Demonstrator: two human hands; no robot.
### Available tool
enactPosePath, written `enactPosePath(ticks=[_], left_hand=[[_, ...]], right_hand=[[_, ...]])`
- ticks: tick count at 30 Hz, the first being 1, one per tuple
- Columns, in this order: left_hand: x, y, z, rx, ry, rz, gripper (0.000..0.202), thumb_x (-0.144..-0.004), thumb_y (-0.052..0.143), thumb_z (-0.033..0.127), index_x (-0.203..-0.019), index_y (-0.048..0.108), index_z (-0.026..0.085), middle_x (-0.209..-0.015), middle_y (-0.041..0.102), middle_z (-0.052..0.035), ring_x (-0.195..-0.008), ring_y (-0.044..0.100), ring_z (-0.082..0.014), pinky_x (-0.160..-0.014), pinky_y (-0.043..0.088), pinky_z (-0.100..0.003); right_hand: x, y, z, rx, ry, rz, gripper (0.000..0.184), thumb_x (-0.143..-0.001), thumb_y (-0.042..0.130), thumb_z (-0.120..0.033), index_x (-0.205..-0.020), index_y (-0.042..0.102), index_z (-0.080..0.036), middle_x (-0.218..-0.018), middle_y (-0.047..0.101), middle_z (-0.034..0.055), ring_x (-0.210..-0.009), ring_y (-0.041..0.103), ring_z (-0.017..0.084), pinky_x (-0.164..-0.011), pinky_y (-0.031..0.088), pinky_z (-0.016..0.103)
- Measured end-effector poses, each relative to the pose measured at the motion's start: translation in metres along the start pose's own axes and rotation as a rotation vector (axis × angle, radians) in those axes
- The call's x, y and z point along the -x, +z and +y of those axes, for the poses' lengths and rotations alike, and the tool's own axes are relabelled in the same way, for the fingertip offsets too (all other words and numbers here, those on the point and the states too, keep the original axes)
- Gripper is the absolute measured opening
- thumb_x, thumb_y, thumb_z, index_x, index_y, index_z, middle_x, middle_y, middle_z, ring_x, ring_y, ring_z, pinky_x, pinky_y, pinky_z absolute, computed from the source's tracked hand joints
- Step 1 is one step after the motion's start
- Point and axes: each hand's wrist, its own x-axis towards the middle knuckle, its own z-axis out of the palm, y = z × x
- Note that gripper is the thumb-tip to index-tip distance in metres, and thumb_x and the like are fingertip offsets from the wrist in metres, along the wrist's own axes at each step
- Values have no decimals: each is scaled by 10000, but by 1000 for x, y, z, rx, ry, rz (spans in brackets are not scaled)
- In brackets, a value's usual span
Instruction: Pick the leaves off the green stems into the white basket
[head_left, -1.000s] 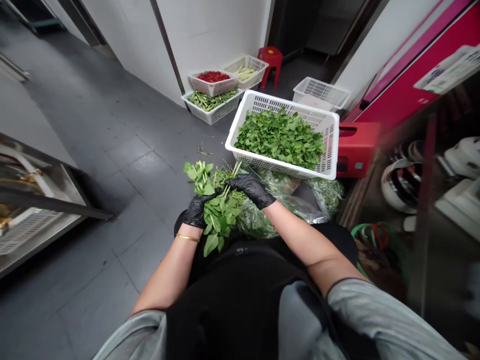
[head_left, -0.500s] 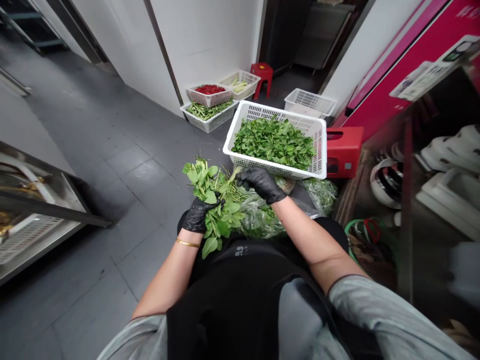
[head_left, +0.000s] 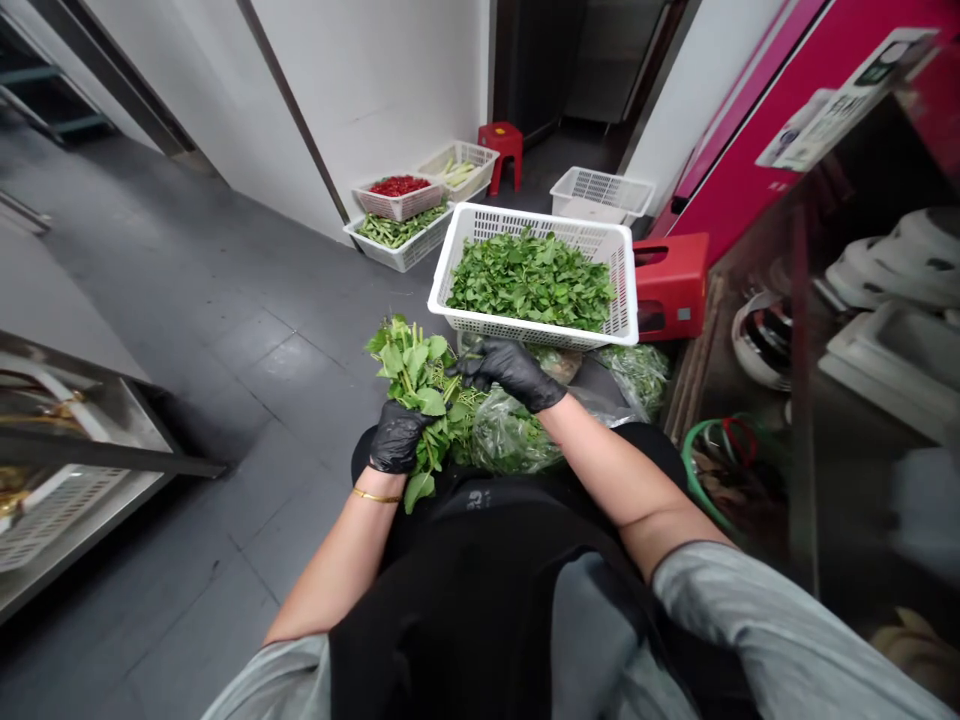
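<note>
My left hand [head_left: 399, 436], in a black glove, is closed around a bunch of leafy greens [head_left: 411, 365], with leaves above and below the fist. At the bunch's right side is my right hand [head_left: 517, 374], also black-gloved, its fingers drawn together and the tips against the stems. What lies between those fingertips is too small to make out. Below and between the hands, a clear plastic bag [head_left: 510, 432] with more greens lies near my lap. Just beyond my right hand stands a white plastic basket [head_left: 442, 290] of picked green leaves [head_left: 532, 280].
Smaller white baskets hold red chillies [head_left: 399, 186], green pods [head_left: 397, 230] and pale green pieces [head_left: 455, 172]. A red stool [head_left: 501, 155] stands behind them. Another red stool [head_left: 671, 287] is beside the large basket. A shelf with white dishes [head_left: 900, 260] runs along my right.
My right hand has moved left to the bunch; the pale green sprig it held beside the bunch no longer shows. The view has shifted slightly right. My left hand keeps its hold.
</note>
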Motion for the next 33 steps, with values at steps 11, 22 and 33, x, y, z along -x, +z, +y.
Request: enactPosePath(ticks=[11, 22, 33], left_hand=[[-6, 23, 15, 184, -293, -141, 449, -466, 974, 144, -857, 757, 187, -833, 803, -35, -938, 789, -313, -879, 650, -428], [-6, 26, 14, 243, -450, -311, 316, -549, 817, 142, -845, 714, 181, -710, 707, -32, -676, 712, -219, -682, 628, -365], [-36, 43, 7, 131, -280, -46, 367, -498, 943, 155, -794, 728, 181, -775, 782, -10, -894, 786, -260, -880, 630, -373]], right_hand=[[3, -20, 9, -157, -37, -5, 318, -661, 864, -377, -869, 776, -154, -722, 743, 11, -542, 551, 82, -510, 443, 204], [-4, -68, 3, 200, -170, -307, 151, -673, 836, -261, -703, 737, -150, -656, 725, 14, -565, 600, 131, -531, 509, 251], [-103, -175, -48, 656, -147, 638, 633, -834, 825, -482, -1198, 690, 19, -1246, 707, 319, -1247, 652, 334, -1133, 451, 509]])
